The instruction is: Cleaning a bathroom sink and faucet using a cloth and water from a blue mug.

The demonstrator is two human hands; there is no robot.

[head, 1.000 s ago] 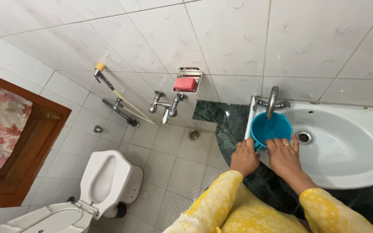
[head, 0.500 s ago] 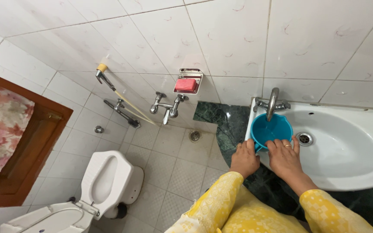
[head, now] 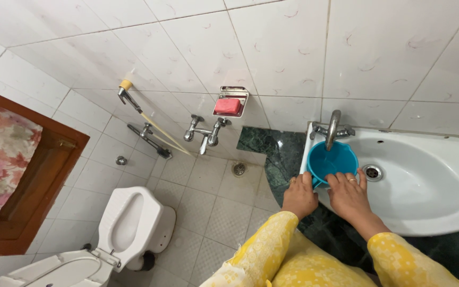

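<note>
Now both hands, left hand (head: pixel 299 195) and right hand (head: pixel 349 194), grip pinching blue mug (head: pixel 331 159) at sink (head: pixel 426 212) edge.

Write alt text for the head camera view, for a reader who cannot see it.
Both hands, left hand and right hand, hold a blue mug under the tap in a white sink. A white toilet stands on the tiled floor at left.
</note>
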